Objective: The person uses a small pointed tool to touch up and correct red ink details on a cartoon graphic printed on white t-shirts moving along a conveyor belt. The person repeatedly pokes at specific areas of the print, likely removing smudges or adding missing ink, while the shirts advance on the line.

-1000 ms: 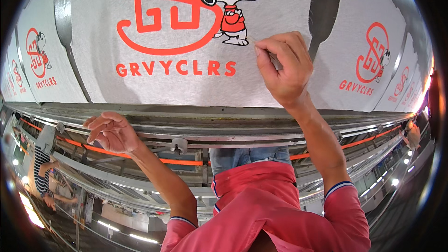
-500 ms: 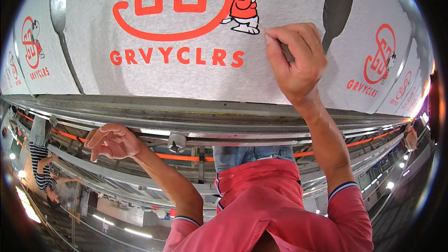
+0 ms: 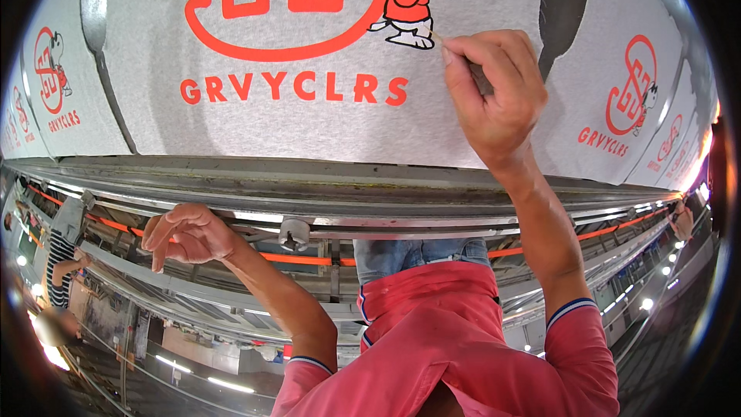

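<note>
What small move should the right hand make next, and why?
Perhaps a light, short stroke with the thin stick beside the leg of the printed dog: the right hand pinches the stick, and its tip appears at that leg, though contact is hard to tell.

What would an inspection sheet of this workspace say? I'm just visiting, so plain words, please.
Surface: grey fabric spread out, a dark backing showing in a gap; metal rail along the near edge.
Job's things: printed cartoon dog beside a red emblem; thin pale sliver by its foot, contact unclear.
Clutter: nothing seen.
Hands: right hand pinches the sliver; left hand is loosely curled, nothing seen in it.
Cables: none certain; an orange strip runs below the rail, kind unclear.
Surroundings: a person in a striped top at far left; bright lights.
</note>
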{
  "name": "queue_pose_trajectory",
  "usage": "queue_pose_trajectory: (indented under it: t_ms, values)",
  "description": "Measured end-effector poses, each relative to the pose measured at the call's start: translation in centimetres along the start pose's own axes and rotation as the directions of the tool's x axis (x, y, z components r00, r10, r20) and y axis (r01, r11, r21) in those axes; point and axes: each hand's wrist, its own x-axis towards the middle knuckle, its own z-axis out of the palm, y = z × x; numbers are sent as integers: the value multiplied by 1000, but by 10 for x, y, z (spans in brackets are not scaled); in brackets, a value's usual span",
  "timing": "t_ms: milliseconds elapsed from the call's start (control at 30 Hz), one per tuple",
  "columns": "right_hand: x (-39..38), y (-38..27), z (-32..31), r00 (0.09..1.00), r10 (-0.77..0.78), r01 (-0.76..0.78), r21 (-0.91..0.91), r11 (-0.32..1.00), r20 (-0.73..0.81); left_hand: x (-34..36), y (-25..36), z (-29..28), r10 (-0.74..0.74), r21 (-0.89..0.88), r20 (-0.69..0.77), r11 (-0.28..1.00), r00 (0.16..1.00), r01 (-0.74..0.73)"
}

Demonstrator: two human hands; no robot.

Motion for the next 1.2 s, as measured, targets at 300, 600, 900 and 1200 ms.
queue_pose_trajectory:
  t_ms: [300, 600, 900, 1200]
  values:
    - [0, 1, -1, 1000, -5, 5, -6, 1000, 10, 2, -6, 4, -15, -21, -5, 1000, 1000, 14]
    - [-1, -1, -2, 999, 38, -39, 12, 999, 14, 3, -4, 2, -50, -27, 16, 998, 999, 50]
    - [-2, -1, 0, 997, 75, -75, 28, 997, -1, 0, -2, 3, -42, -42, -3, 998, 999, 42]
    - [0, -1, -1, 999, 31, -30, -14, 999, 10, 4, -9, 6, -52, -66, -16, 997, 999, 51]
